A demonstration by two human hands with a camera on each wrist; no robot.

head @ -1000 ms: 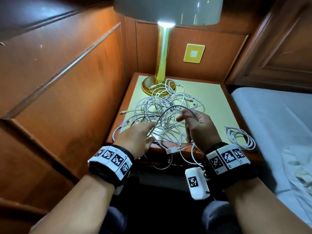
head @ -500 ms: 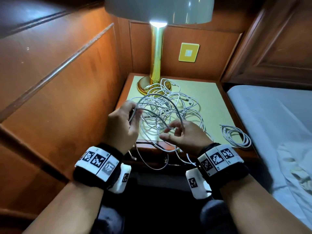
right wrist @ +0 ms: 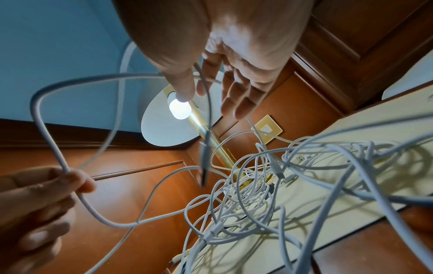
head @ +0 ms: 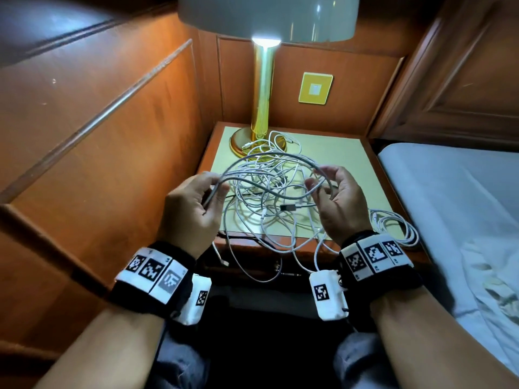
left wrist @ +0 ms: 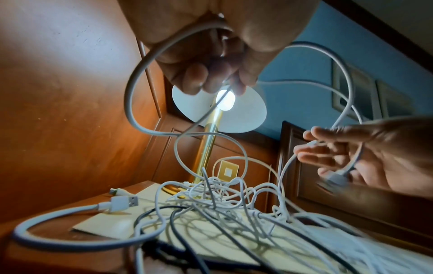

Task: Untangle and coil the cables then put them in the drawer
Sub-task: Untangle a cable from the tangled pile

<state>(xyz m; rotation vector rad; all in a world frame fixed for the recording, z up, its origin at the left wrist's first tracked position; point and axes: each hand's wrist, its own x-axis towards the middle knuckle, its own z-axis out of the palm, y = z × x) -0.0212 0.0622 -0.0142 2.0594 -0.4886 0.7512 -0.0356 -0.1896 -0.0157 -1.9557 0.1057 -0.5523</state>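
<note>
A tangle of white cables lies on the nightstand's pale top. One thicker grey-white cable arches above it between my hands. My left hand pinches this cable between thumb and fingers, as the left wrist view also shows. My right hand is turned palm up with loose fingers. The cable runs between its thumb and forefinger, and a connector dangles below. A separate coiled white cable rests at the front right corner. No open drawer shows.
A brass lamp stands at the back left of the top, its shade just above the hands. A wooden panel wall closes the left side and a bed the right. Cable loops hang over the front edge.
My left hand took hold of the thick cable and lifted it. My right hand turned palm up and moved right, so the cable now spans a wide arc between the hands.
</note>
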